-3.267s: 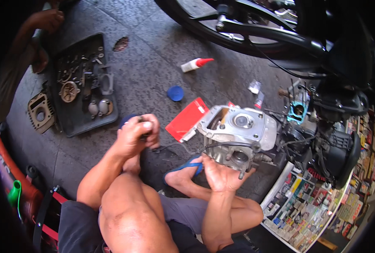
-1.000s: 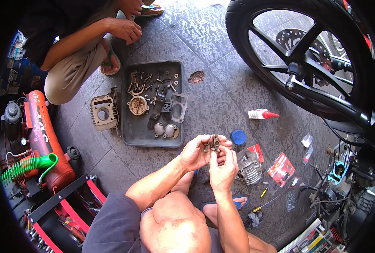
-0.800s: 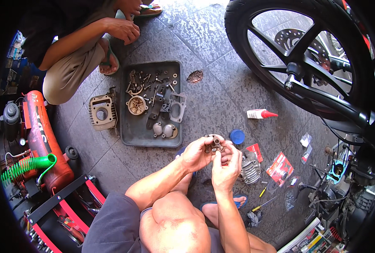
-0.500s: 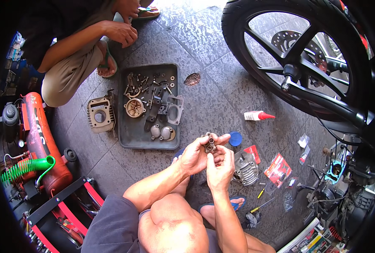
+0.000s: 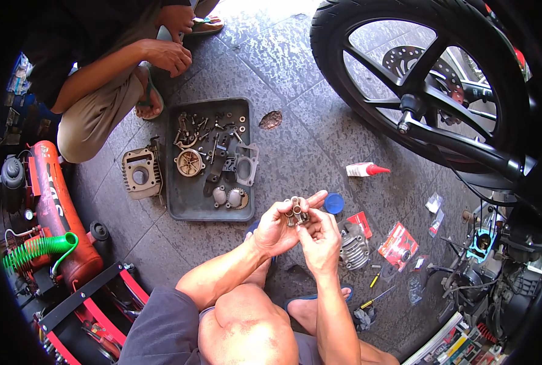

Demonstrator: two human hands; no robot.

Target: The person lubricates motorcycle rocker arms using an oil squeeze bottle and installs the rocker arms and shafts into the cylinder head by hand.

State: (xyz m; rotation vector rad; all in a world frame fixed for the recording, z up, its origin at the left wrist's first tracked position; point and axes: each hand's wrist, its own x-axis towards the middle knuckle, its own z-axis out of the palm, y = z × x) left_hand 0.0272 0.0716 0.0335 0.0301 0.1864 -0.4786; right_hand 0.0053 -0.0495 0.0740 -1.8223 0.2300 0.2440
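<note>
My left hand cradles small metal rocker arms between its thumb and fingers, the index finger stretched out past them. My right hand meets it from the right, fingertips and thumb pinching the lower end of the same parts. Just right of my right hand lies a finned grey cylinder head, partly hidden by it. A round blue cap sits on the floor beyond my fingertips.
A black tray of bolts, covers and a gasket lies ahead, beside a cylinder block. Rightward are a red-tipped bottle, a red package, a screwdriver and a motorcycle wheel. A co-worker's hand is far left.
The rocker arms have turned in my fingers and now show more of their round ends. The view has shifted slightly. The co-worker still crouches at the tray's far side.
</note>
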